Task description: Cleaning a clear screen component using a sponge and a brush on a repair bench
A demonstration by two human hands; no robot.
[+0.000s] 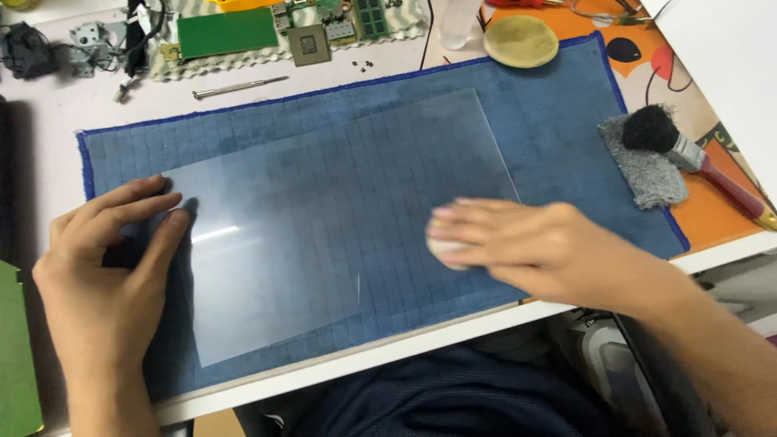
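So the clear rectangular plastic sheet (324, 235) lies flat on the blue quilted cloth mat (558, 137) on the white desk (48, 137). Left hand (105, 267), open, pins its left edge. Right hand (518, 243) presses a small round pale pad (443, 252) on its right edge. Sheet looks hazy, glare streak showing, so wiping seems partway.

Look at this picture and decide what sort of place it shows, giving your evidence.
Probably an electronics repair bench. Green circuit boards and a small screwdriver lie at the back of the table, and the hands, left hand and right hand, work on a clear plastic sheet laid over a blue mat.
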